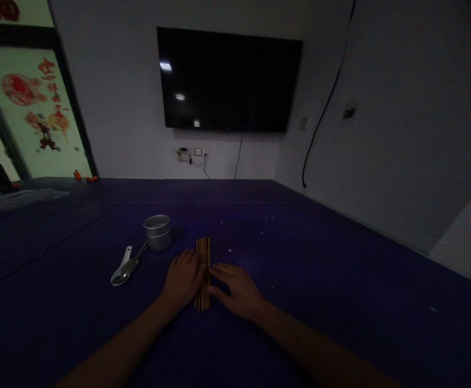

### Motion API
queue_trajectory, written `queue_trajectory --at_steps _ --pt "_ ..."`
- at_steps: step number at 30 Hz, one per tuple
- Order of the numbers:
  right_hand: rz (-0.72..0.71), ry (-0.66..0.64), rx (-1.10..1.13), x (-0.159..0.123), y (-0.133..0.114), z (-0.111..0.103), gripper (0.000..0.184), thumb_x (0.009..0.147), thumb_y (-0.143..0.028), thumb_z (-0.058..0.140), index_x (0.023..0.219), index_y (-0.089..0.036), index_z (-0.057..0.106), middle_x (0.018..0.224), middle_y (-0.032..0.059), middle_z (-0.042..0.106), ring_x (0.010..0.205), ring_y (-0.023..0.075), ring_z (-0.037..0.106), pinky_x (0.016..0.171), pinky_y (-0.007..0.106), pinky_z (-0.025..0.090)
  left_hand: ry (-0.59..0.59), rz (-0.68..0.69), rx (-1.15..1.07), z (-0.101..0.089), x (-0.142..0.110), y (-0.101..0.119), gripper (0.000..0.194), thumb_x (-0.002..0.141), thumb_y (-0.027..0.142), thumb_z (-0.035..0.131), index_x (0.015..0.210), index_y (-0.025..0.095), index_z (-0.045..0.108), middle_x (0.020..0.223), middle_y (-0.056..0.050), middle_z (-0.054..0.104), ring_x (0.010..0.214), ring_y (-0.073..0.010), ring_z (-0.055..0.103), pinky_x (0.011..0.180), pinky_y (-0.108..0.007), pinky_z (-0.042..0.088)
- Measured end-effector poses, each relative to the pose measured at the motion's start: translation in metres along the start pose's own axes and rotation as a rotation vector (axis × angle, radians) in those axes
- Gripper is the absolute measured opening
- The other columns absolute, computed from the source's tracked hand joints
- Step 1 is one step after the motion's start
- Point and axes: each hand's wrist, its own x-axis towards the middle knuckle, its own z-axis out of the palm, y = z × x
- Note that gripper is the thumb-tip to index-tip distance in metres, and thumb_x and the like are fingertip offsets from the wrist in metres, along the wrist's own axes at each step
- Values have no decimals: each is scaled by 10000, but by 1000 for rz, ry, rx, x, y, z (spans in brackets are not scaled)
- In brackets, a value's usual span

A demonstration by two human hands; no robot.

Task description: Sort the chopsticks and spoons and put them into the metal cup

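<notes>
Several wooden chopsticks [203, 249] lie side by side in a narrow row on the dark blue surface, pointing away from me. My left hand [182, 277] rests against their left side, its fingers lying forward and its thumb touching the sticks. From the right, my right hand [237, 291] reaches them with its fingertips; its fingers are stretched out and the thumb stands apart. To the left of the chopsticks are a metal cup [158, 234], standing upright, a white spoon [125, 256] and a metal spoon [131, 265]. The metal spoon's bowl overlaps the white one's.
The blue surface [320, 302] carries a few small white scraps. Behind it, a black television [229, 81] hangs on the wall above sockets [197, 152] and cables. A black cable [320, 126] dangles along the right wall. Clear plastic sheeting [21, 199] lies far left.
</notes>
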Motion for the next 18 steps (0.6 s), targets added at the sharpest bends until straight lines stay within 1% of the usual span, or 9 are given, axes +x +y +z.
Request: queue_trajectory --at_steps 2,3,5,7,8,11,13,16,18 --pt "-17 78 19 1 1 2 410 925 -467 415 1134 -193 639 1172 98 637 1060 210 581 903 338 430 -41 -43 56 -9 2 -1 373 923 286 304 1018 124 626 1049 -151 639 1010 -261 582 842 -393 460" --pt "-29 108 22 1 2 2 385 936 -447 404 1071 -197 664 1106 87 664 1002 196 601 866 321 441 -65 -75 90 -14 2 -3 367 913 267 308 967 114 638 981 -153 643 953 -266 597 779 -381 478" --pt "-48 149 -3 1 3 4 400 959 -412 366 891 -192 693 908 65 696 844 169 620 768 289 445 -75 -141 155 -22 4 -9 348 889 221 321 939 100 644 942 -162 628 928 -281 594 696 -361 487" --pt "-60 179 -66 0 5 6 480 977 -392 323 705 -183 660 703 43 653 680 146 586 658 266 414 -49 -206 217 -29 5 -20 331 868 187 333 950 98 641 959 -171 614 951 -293 576 676 -350 481" --pt "-64 195 -100 0 6 7 514 983 -386 306 643 -180 631 635 33 618 623 137 558 616 259 387 -34 -250 245 -32 6 -28 328 862 179 335 955 98 639 962 -175 611 962 -296 567 682 -349 474" --pt "-81 242 -165 -2 7 9 554 991 -375 281 573 -174 584 563 17 558 546 113 499 554 251 320 9 -374 313 -38 4 -54 324 850 171 336 980 92 623 975 -182 604 981 -306 540 726 -373 446" --pt "-88 250 -186 -3 7 9 563 991 -368 275 556 -172 572 540 9 541 514 102 478 531 251 289 37 -442 352 -41 1 -72 337 854 185 317 976 82 613 985 -185 597 974 -314 532 717 -377 430" --pt "-90 240 -206 -4 6 9 562 987 -362 278 540 -170 561 517 6 537 484 98 469 509 256 260 86 -476 377 -43 -3 -93 355 862 245 317 990 65 595 997 -182 595 954 -322 535 705 -374 412" --pt "-99 224 -216 -4 5 9 553 983 -356 284 541 -170 559 515 10 546 482 100 478 505 259 253 92 -489 360 -42 -5 -103 376 862 299 333 993 62 594 1004 -187 596 944 -323 540 708 -378 408"
